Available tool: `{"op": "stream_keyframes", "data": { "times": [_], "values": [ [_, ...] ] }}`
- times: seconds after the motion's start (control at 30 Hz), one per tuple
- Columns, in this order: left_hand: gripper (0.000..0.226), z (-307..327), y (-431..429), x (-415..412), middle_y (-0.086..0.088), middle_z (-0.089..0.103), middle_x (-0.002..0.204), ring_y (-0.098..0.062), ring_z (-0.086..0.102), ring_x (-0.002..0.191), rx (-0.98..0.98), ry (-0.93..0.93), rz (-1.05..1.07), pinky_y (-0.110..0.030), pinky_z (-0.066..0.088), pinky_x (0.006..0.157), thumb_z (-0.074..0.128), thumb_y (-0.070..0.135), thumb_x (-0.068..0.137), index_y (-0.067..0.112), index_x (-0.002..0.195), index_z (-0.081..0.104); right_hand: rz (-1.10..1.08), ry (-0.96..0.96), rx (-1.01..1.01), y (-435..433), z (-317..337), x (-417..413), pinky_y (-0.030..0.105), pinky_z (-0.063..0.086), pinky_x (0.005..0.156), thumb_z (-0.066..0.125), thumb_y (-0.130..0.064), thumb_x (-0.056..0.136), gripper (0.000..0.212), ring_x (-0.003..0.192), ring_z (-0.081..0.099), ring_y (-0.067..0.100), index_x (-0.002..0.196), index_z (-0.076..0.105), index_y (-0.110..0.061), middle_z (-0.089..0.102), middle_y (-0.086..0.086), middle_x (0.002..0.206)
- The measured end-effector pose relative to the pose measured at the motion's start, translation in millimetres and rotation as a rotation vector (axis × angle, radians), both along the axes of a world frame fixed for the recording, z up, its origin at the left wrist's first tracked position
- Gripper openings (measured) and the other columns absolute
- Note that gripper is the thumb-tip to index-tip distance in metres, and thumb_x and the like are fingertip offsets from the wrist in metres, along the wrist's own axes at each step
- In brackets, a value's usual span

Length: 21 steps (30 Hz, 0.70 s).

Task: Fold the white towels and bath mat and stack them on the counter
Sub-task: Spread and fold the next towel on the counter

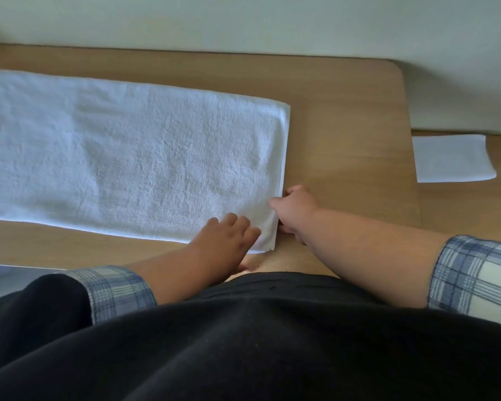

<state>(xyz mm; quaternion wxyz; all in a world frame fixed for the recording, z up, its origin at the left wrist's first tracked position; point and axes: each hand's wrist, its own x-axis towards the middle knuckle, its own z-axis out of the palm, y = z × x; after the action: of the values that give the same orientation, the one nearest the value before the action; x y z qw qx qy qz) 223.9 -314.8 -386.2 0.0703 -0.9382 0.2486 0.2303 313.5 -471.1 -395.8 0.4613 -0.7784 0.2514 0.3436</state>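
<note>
Risk: layers shift, fold skews if right hand (294,211) pinch on towel (128,151) edge slips; left hand (226,240) fingers (231,219) spread flat.

One large white towel (128,151) lies spread flat and doubled over on the table (344,125), running out of view at left, with a small folded white towel (453,159) well apart at right.

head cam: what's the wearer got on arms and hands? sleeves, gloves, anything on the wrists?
Left hand and right hand are bare: no gloves, rings or watch visible. Left sleeve and right sleeve are blue, grey and white plaid, pushed up towards the elbows, forearms uncovered. A plain black garment covers the torso.
</note>
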Motion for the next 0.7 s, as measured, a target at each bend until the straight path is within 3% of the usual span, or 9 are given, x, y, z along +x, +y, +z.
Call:
{"op": "stream_keyframes", "data": {
  "times": [0.07,0.17,0.3,0.4,0.47,0.53,0.6,0.63,0.7],
  "values": [
    [0.041,1,-3,2,-0.005,0.046,0.119,-0.026,0.045,0.1,-0.009,-0.036,-0.008,-0.036,0.042,0.067,0.054,0.031,0.096,0.017,0.131,0.038,0.029,-0.003,-0.03,1,0,-1,0.045,0.058,0.086,0.063,-0.025,0.084,0.055,0.097,0.067,0.031,0.135,0.043,-0.02,0.064,0.008,0.109],
    [0.037,3,-8,7,-0.008,0.046,0.11,-0.024,0.035,0.083,-0.023,-0.037,-0.06,-0.037,0.032,0.058,0.048,0.007,0.09,0.012,0.125,0.039,0.078,-0.037,-0.073,1,-1,-3,0.035,0.053,0.069,0.063,-0.026,0.083,0.045,0.084,0.065,0.028,0.125,0.049,-0.019,0.066,0.007,0.103],
    [0.03,6,-7,13,-0.007,0.046,0.11,-0.025,0.044,0.087,-0.066,-0.076,0.078,-0.036,0.032,0.058,0.042,0.011,0.095,0.012,0.125,0.04,0.066,-0.052,-0.087,5,-1,-5,0.045,0.054,0.091,0.067,-0.034,0.084,0.055,0.095,0.062,0.025,0.13,0.04,-0.02,0.06,0.005,0.111],
    [0.032,14,2,15,-0.009,0.049,0.112,-0.028,0.052,0.094,-0.17,-0.149,0.188,-0.036,0.034,0.058,0.042,0.012,0.093,0.01,0.125,0.043,-0.046,0.025,-0.019,10,6,0,0.048,0.054,0.092,0.071,-0.043,0.082,0.067,0.099,0.064,0.027,0.134,0.034,-0.022,0.059,0.004,0.115],
    [0.036,21,10,11,-0.016,0.054,0.1,-0.035,0.056,0.079,-0.318,-0.212,0.197,-0.037,0.035,0.05,0.048,0.001,0.083,0.008,0.118,0.042,-0.161,0.096,0.135,15,12,5,0.045,0.06,0.08,0.074,-0.039,0.084,0.062,0.089,0.071,0.026,0.129,0.034,-0.023,0.064,0.004,0.108],
    [0.06,28,16,7,-0.02,0.056,0.092,-0.033,0.053,0.064,-0.46,-0.249,0.153,-0.035,0.04,0.043,0.055,-0.009,0.076,0.017,0.123,0.028,-0.253,0.068,0.301,21,17,10,0.038,0.061,0.059,0.07,-0.02,0.087,0.053,0.082,0.072,0.025,0.125,0.033,-0.025,0.064,0.005,0.107],
    [0.095,32,23,6,-0.019,0.051,0.109,-0.029,0.051,0.07,-0.438,-0.16,0.068,-0.035,0.043,0.049,0.055,-0.008,0.082,0.041,0.141,-0.001,-0.223,-0.039,0.318,25,19,13,0.038,0.059,0.055,0.06,-0.01,0.087,0.052,0.087,0.069,0.026,0.123,0.03,-0.032,0.059,0.005,0.111],
    [0.106,35,26,7,-0.018,0.045,0.123,-0.028,0.052,0.077,-0.387,-0.125,0.022,-0.035,0.044,0.052,0.052,-0.005,0.086,0.055,0.14,-0.016,-0.182,-0.085,0.288,27,19,14,0.043,0.061,0.063,0.056,-0.011,0.085,0.052,0.089,0.068,0.027,0.121,0.029,-0.037,0.058,0.005,0.11],
    [0.101,39,27,10,-0.013,0.026,0.147,-0.028,0.054,0.091,-0.289,-0.085,-0.04,-0.035,0.045,0.058,0.047,0.005,0.092,0.063,0.138,-0.02,-0.118,-0.137,0.238,31,25,12,0.043,0.059,0.071,0.052,-0.014,0.081,0.051,0.082,0.067,0.026,0.116,0.031,-0.044,0.059,0.005,0.099]
  ]
}}
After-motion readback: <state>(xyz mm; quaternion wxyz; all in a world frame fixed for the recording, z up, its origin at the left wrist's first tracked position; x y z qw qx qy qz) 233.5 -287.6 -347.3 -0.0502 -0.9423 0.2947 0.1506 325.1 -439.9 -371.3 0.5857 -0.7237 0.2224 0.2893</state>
